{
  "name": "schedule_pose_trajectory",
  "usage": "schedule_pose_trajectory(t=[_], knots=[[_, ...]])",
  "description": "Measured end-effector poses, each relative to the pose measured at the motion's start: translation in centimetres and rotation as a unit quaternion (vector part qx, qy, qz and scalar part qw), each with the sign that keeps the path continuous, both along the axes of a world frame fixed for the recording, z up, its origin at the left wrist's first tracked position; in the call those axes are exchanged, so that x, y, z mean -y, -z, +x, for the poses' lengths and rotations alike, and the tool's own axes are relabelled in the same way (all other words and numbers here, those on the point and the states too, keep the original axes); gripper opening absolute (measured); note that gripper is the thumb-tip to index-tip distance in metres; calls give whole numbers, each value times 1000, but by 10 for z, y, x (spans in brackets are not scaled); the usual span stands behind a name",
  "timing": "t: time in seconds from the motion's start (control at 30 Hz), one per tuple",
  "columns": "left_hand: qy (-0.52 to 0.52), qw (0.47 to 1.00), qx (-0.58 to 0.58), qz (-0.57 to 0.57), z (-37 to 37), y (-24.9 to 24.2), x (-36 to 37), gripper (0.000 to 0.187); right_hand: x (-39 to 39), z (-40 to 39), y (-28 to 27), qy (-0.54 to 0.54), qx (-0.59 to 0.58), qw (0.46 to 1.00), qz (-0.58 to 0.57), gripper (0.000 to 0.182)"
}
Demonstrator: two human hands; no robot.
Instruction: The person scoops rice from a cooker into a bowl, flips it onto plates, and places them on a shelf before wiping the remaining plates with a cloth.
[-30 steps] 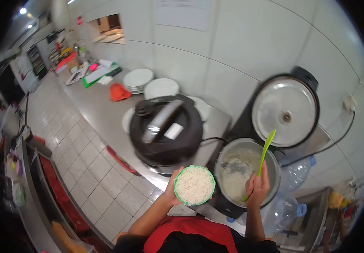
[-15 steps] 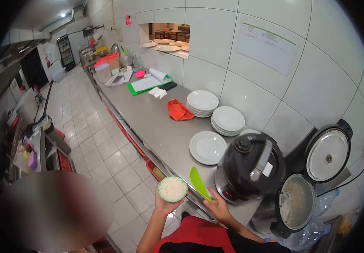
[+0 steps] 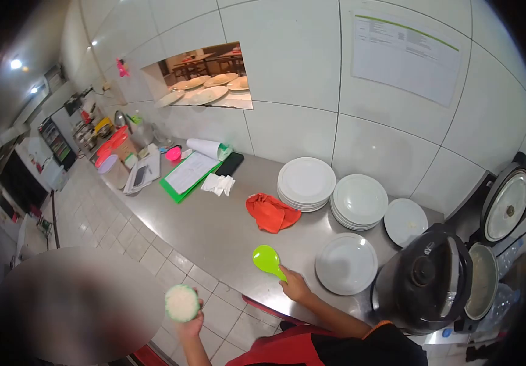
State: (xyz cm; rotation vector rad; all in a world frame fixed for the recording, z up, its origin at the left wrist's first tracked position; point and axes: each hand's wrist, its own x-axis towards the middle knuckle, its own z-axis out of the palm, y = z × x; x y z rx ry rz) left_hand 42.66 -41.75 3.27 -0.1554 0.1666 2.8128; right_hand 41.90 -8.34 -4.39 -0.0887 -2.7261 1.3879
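Observation:
Cupped in my left hand [image 3: 191, 320] is a small green-rimmed bowl of white rice [image 3: 182, 303], held in front of the counter's edge. My right hand [image 3: 294, 285] grips the handle of a bright green rice paddle [image 3: 267, 259], its blade pointing up and left over the steel counter [image 3: 214, 235]. A single white plate [image 3: 346, 264] lies right of that hand. Behind it stand two stacks of white plates [image 3: 306, 181] [image 3: 360, 200]. The closed black rice cooker [image 3: 422, 274] is at the right, beside an open cooker [image 3: 481, 280] whose inside is partly hidden.
An orange cloth [image 3: 272, 212] lies left of the plate stacks. Farther left are crumpled white tissue [image 3: 218, 184], a green clipboard with papers [image 3: 191, 175] and a black item [image 3: 231, 164]. Another plate [image 3: 405, 223] sits near the wall. Plates rest in the wall opening [image 3: 208, 95].
The view has turned and shifted left along the counter. My left hand has carried the bowl leftward, apart from my right hand, which has moved with the paddle over the counter.

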Motion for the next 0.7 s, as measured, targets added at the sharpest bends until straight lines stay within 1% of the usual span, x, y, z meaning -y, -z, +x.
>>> schedule_pose_trajectory(t=[0.03, 0.1, 0.13, 0.17, 0.23, 0.27, 0.3, 0.33, 0.37, 0.43, 0.5, 0.53, 0.57, 0.6, 0.63, 0.67, 0.7], knots=[[12, 1000, 7, 1, -15, -4, 5, 58, 3, -10, 2, 12, 7, 1000, 1, 46], [7, 1000, 25, -15, -61, -11, 11, 58, 1, -37, 5, 34, 58, 988, 140, 43], [26, 999, 25, -14, -90, -8, 6, 58, 0, -46, -3, 52, 60, 982, 169, 38], [58, 998, 20, -33, -119, -4, -7, 56, -2, -57, -6, 71, 64, 981, 171, 38], [124, 989, 22, -71, -159, 13, -40, 53, -1, -64, -4, 147, 9, 976, 161, 35], [135, 978, 10, -157, -186, 37, -62, 55, 3, -64, -1, 168, 24, 972, 163, 35], [147, 960, -12, -238, -213, 55, -90, 57, 4, -68, -1, 213, -4, 968, 134, 33], [232, 962, 46, -135, -232, 46, -118, 57, 2, -73, -7, 254, -37, 960, 111, 31], [311, 944, 107, -32, -250, 32, -147, 58, 8, -74, -15, 299, -40, 951, 72, 30], [345, 936, 56, -25, -289, 23, -205, 56, 19, -72, -27, 352, -57, 932, 57, 28], [311, 947, 38, -66, -329, 13, -267, 53, 25, -67, -37, 404, -61, 911, 62, 26], [241, 948, -97, -186, -342, 2, -299, 51, 29, -62, -42, 439, -63, 895, 56, 24], [160, 913, -230, -295, -353, -7, -328, 50, 34, -57, -48, 452, -58, 888, 65, 24], [56, 819, -410, -396, -364, -15, -353, 49, 38, -52, -53, 483, -61, 871, 60, 24], [-58, 675, -566, -469, -370, -17, -372, 49, 40, -49, -55, 513, -66, 854, 55, 23], [-48, 680, -568, -460, -372, -7, -387, 49, 41, -44, -54, 529, -51, 845, 64, 23], [-54, 561, -680, -469, -375, 5, -400, 49, 42, -41, -54, 539, -46, 838, 68, 23]])
